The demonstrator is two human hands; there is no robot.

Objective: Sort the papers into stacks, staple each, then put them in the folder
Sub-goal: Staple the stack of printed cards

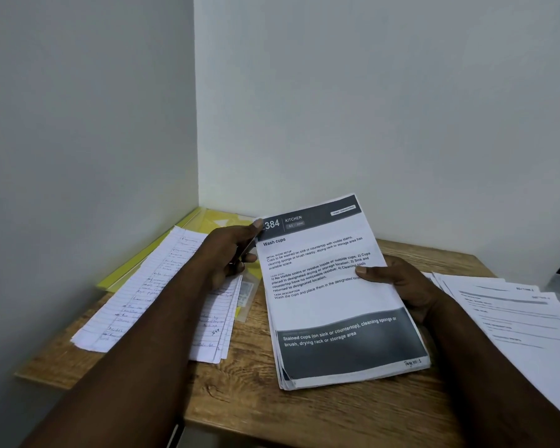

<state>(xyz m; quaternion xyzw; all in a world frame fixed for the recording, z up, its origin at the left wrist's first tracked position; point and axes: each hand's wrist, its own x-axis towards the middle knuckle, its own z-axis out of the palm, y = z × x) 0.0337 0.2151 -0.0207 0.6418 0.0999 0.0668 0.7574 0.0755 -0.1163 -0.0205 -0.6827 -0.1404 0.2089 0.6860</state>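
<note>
Currently the left hand (227,253) pinches a top corner of the printed stack (330,305), the right hand (398,279) grips its side, over the table (304,415); its fanned lower sheets could escape a staple.

Wooden table (304,415) bears handwritten sheets (133,302), printed sheets (514,305), seemingly a folder (222,218).
</note>
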